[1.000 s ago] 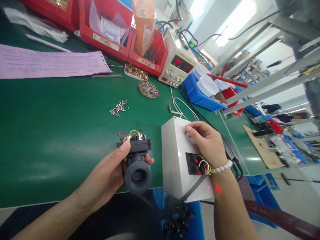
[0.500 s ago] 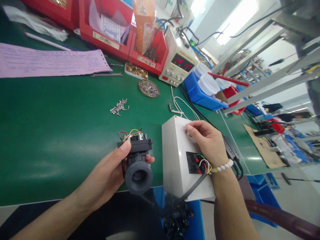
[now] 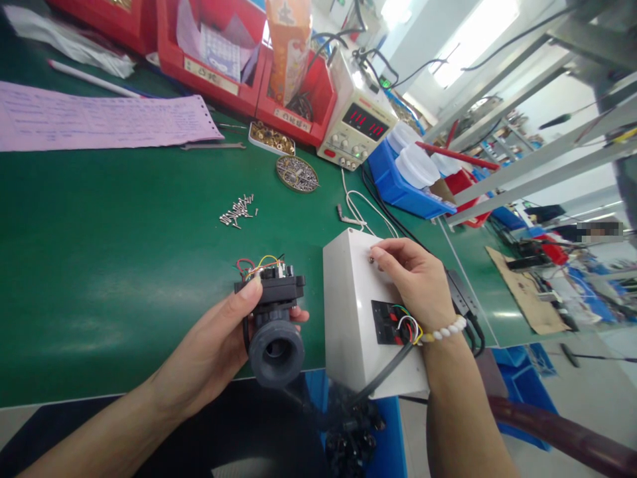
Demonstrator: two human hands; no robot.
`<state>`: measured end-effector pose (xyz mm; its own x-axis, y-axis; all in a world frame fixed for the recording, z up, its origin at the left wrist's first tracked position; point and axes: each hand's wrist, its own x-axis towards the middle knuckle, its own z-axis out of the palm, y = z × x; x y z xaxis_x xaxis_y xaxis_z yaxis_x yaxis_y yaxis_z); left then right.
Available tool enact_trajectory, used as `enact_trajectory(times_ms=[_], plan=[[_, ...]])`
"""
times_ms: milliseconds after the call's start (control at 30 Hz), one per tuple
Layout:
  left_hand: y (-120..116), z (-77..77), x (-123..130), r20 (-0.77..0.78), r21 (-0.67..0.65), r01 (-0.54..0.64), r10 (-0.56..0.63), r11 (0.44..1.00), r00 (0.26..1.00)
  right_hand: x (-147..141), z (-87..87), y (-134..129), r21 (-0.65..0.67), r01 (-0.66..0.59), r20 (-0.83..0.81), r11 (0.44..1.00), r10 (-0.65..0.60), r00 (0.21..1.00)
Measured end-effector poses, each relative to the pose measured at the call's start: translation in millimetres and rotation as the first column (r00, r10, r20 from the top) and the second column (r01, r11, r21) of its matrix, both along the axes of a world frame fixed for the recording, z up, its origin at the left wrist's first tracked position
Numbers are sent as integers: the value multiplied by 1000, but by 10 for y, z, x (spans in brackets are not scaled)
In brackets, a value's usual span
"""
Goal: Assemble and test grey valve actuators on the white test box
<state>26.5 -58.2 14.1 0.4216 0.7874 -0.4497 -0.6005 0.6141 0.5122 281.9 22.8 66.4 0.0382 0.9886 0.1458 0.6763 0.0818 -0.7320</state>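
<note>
My left hand (image 3: 231,325) is wrapped round a black plastic valve-like unit (image 3: 276,318), its round grey pipe opening facing me. Thin red, yellow and orange wires (image 3: 259,264) stick out of the exposed top, by my thumb. My right hand (image 3: 413,275) rests at the face of a white metal box (image 3: 348,312). Thumb and forefinger there pinch a small metal switch or knob (image 3: 371,257), mostly covered by the fingertips. Below that wrist, coloured wires from a grey cable (image 3: 383,375) enter a black-and-red terminal block (image 3: 385,322) on the box.
Loose screws (image 3: 237,211) lie on the green table (image 3: 124,265). Behind them stand a round dish of small metal parts (image 3: 297,174), a tray of brass parts (image 3: 271,138), red bins (image 3: 213,73) and a lit power supply (image 3: 355,119). A blue crate (image 3: 391,438) sits below the table edge.
Both hands keep their grips in nearly the same places. The red digits on the power supply read differently now. The view has shifted very slightly.
</note>
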Motion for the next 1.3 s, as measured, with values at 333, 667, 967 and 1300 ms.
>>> enact_trajectory(times_ms=[333, 667, 967, 1300], plan=[[-6, -8, 10, -30, -43, -39, 38, 998, 999, 11, -6, 1, 3, -1, -9, 1000, 1, 1000], [4, -121, 1, 3, 2, -27, 27, 1000, 1000, 4, -13, -2, -1, 2, -17, 1000, -2, 1000], [30, -84, 38, -14, 4, -39, 39, 999, 999, 5, -17, -4, 0, 2, -20, 1000, -2, 1000], [36, -112, 36, -10, 11, -37, 37, 999, 999, 5, 0, 4, 4, 4, -13, 1000, -4, 1000]])
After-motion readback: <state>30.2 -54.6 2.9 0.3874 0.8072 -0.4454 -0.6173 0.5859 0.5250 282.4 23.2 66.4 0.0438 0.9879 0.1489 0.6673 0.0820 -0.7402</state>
